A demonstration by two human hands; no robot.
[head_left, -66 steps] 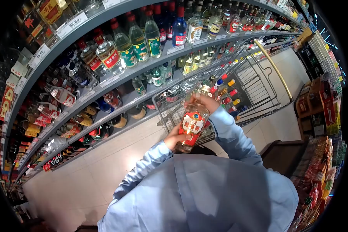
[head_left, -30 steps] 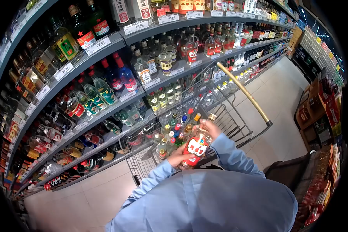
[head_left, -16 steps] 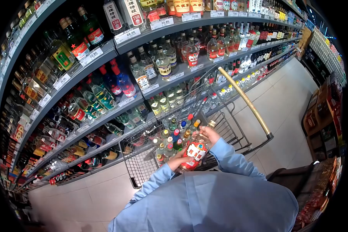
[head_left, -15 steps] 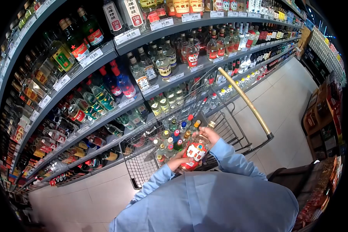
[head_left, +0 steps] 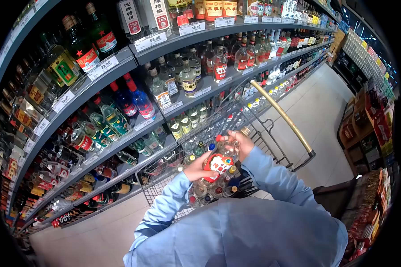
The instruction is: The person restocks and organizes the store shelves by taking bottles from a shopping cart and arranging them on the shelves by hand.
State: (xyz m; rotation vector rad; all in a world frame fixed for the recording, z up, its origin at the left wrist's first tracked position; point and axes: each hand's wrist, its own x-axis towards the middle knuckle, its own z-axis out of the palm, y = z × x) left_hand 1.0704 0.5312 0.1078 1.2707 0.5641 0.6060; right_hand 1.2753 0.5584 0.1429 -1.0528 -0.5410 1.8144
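Note:
A clear glass liquor bottle (head_left: 219,167) with a red and white label lies tilted between my two hands, above the shopping cart. My left hand (head_left: 198,168) is wrapped round its lower part, the thumb near the label. Around the neck end, the fingers of my right hand (head_left: 239,144) are closed; a gold cap (head_left: 245,131) shows just past them. Below sit several upright bottles (head_left: 218,191) in the wire cart (head_left: 152,179), their tops in various colours. The held bottle and my hands partly hide them.
Curved shelves (head_left: 149,50) packed with liquor bottles and price tags run along the left and front. The cart's gold handle (head_left: 284,116) slants at the right. Cartons (head_left: 353,122) and packaged goods line the far side of the tiled aisle (head_left: 312,104).
Both hands and the held bottle have moved up in the view, toward the shelves, and the bottle has turned slightly. More bottle tops show below it now.

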